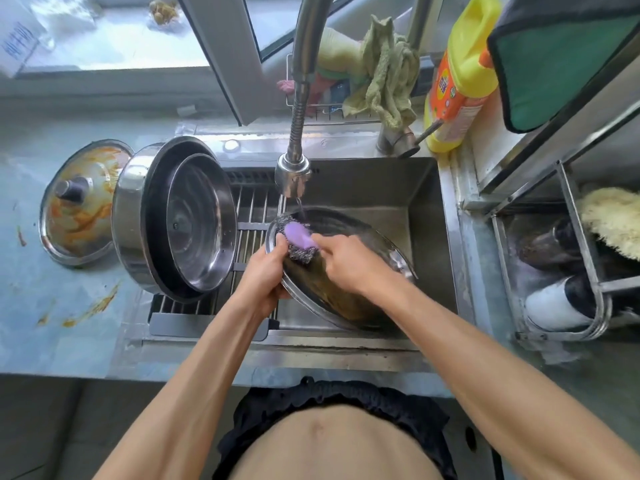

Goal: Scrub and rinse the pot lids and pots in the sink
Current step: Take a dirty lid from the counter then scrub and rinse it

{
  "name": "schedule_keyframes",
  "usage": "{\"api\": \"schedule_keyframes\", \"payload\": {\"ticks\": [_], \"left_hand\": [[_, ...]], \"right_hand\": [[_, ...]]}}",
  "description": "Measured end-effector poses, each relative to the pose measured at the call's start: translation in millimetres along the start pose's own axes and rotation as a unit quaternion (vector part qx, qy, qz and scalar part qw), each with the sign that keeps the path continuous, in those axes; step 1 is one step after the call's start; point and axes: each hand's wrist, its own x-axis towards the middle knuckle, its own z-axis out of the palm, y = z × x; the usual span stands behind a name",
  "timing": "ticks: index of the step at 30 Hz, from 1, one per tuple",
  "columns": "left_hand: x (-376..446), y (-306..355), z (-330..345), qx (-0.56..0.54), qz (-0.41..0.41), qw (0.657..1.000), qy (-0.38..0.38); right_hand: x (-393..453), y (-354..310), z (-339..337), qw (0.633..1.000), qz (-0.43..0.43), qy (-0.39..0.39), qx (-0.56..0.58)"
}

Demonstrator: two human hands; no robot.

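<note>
Head view: glass pot lid (349, 289) is sitting tilted in the sink (429, 216), under the faucet (292, 174) stream. Left hand (265, 275) is gripping its near-left rim. Right hand (346, 261) is clamping the purple-handled steel scrubber (300, 241) against it. Left of the left hand, nested pots (180, 220) are lying on the rack; beyond them, a soiled lid (81, 202) is resting on the table (41, 334).

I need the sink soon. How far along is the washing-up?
Looks done: two pots, apparently clean, tipped on the rack. In hand: the left hand holds a glass lid under the faucet stream while the right hand scrubs it with a steel-wool scrubber. Left: the sauce-smeared lid on the counter.
</note>
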Motion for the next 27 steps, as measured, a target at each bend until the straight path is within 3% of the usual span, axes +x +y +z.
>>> {"api": "schedule_keyframes", "payload": {"ticks": [2, 6, 10, 14, 18, 21, 24, 27], "left_hand": [[0, 1, -2, -0.009, -0.004, 1.000, 0.005], [-4, 0, 2, 0.004, -0.007, 1.000, -0.008], [1, 1, -5, -0.010, -0.012, 1.000, 0.007], [-1, -2, -9, -0.018, -0.010, 1.000, -0.016], [2, -3, -16, -0.029, -0.010, 1.000, -0.006], [1, 1, -21, -0.016, 0.015, 1.000, -0.018], [1, 7, -24, 0.001, 0.038, 0.999, -0.012], [5, 12, -21, 0.030, 0.050, 0.998, 0.004]], "right_hand": [[-5, -5, 4, 0.999, -0.025, -0.017, 0.028], [14, 12, -5, 0.999, 0.051, -0.008, -0.019], [-2, -10, 9, 0.999, -0.019, -0.035, 0.021], [12, 12, 0, 0.999, 0.040, 0.002, -0.037], [-1, -12, 15, 0.998, -0.027, -0.034, -0.051], [15, 21, -1, 0.997, 0.032, 0.012, -0.070], [19, 47, -14, 0.986, 0.132, 0.010, -0.104], [11, 31, 5, 0.994, 0.092, -0.008, -0.061]]}}
